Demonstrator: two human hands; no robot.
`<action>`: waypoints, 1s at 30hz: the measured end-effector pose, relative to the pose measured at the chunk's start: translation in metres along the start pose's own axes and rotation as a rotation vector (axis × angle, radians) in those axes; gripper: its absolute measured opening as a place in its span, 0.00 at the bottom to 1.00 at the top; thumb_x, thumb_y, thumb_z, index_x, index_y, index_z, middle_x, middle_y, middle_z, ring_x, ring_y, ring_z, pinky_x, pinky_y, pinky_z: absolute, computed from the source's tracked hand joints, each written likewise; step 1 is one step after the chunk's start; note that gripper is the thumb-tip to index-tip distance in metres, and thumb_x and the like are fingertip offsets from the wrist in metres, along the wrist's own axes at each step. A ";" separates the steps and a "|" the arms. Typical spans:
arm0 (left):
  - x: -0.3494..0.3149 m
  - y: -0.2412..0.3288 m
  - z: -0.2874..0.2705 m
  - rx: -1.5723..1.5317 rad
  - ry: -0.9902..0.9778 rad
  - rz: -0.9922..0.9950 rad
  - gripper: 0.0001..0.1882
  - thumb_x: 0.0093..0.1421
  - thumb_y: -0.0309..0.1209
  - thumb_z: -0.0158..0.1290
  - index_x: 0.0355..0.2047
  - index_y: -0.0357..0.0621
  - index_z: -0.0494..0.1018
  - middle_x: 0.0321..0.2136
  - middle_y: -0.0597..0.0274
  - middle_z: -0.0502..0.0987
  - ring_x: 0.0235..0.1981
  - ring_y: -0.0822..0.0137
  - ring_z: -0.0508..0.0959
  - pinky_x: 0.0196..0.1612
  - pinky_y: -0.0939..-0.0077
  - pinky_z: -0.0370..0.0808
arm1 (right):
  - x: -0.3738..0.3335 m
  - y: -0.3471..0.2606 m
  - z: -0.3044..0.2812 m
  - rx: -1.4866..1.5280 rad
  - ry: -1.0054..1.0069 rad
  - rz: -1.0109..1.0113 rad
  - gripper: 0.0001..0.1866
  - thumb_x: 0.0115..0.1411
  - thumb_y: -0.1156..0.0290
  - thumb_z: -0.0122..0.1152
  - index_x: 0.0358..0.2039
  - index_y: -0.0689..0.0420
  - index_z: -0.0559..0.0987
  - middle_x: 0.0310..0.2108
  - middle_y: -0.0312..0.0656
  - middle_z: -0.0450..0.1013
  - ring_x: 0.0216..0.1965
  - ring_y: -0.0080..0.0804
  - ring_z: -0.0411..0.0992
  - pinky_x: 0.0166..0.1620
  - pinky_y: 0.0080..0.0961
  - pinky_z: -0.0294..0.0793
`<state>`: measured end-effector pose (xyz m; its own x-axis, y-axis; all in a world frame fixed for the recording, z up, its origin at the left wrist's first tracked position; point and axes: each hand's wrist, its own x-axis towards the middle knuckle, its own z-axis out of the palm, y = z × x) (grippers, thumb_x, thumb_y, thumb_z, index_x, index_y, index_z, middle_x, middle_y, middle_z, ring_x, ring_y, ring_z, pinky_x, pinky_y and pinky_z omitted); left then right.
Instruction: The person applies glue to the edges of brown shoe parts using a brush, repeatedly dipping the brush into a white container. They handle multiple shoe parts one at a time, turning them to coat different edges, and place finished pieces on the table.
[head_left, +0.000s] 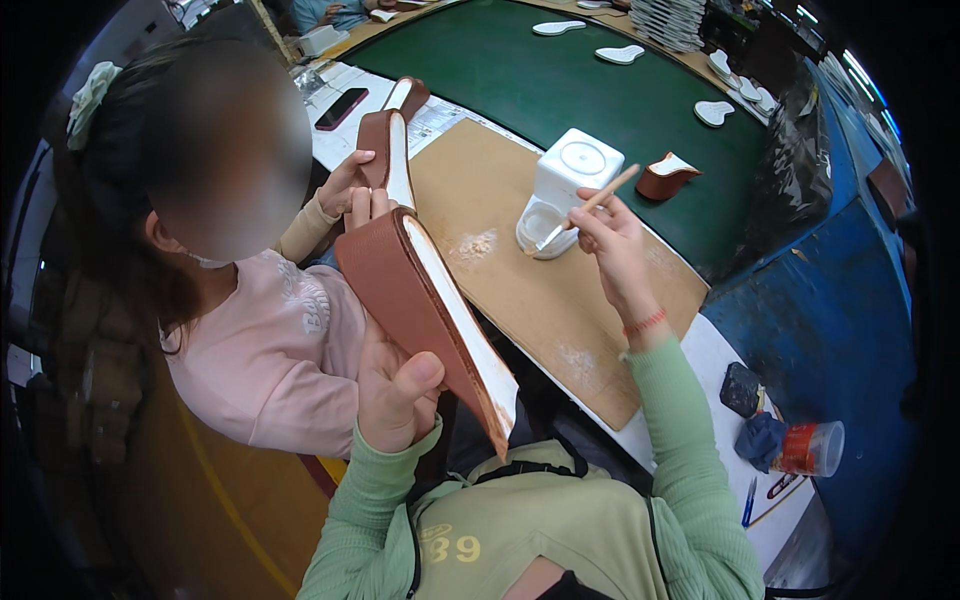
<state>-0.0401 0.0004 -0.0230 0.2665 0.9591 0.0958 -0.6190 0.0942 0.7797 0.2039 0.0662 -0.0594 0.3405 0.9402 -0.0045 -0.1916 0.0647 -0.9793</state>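
Observation:
My left hand [400, 390] is closed round a wedge shoe sole [400, 290], its side wrapped in brown leather and its face white. The thin toe end points down toward me. In my right hand [610, 240] is a thin wooden-handled brush [605, 192], pinched between the fingers. The brush tip dips into the round cup at the front of a white glue pot [575, 165]. Just beyond my sole, the co-worker's hands hold another brown-wrapped wedge sole [392, 150].
A co-worker in a pink top [270, 350] stands close on my left. Brown board [480, 170] covers the bench. Beyond, a green belt [470, 60] carries white soles [620, 55] and a wrapped wedge [668, 176]. A clear tub [825, 448], blue cloth [762, 440] and phone [342, 108] lie around.

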 end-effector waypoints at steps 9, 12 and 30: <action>0.001 -0.002 0.027 0.131 0.001 0.134 0.48 0.43 0.37 0.65 0.57 0.33 0.47 0.50 0.54 0.62 0.51 0.65 0.65 0.54 0.71 0.63 | -0.126 -0.098 0.017 -0.018 -0.231 -0.814 0.25 0.50 0.83 0.59 0.49 0.68 0.61 0.30 0.48 0.72 0.32 0.30 0.73 0.38 0.23 0.71; 0.000 -0.003 0.035 0.157 -0.028 0.166 0.49 0.43 0.37 0.65 0.57 0.33 0.47 0.50 0.54 0.61 0.52 0.65 0.65 0.54 0.71 0.63 | -0.133 -0.100 0.014 0.018 -0.226 -0.766 0.26 0.49 0.84 0.60 0.48 0.69 0.62 0.30 0.49 0.72 0.31 0.30 0.73 0.37 0.21 0.71; -0.007 -0.002 0.045 0.125 -0.068 0.162 0.49 0.43 0.32 0.65 0.58 0.35 0.44 0.51 0.54 0.61 0.52 0.63 0.65 0.55 0.69 0.64 | -0.146 -0.103 0.002 -0.090 -0.194 -0.753 0.25 0.51 0.72 0.61 0.48 0.62 0.62 0.25 0.45 0.70 0.26 0.27 0.69 0.31 0.19 0.68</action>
<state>-0.0077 -0.0182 0.0025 0.2228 0.9383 0.2646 -0.5627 -0.0979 0.8209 0.1727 -0.0769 0.0429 0.1807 0.6964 0.6946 0.1052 0.6885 -0.7176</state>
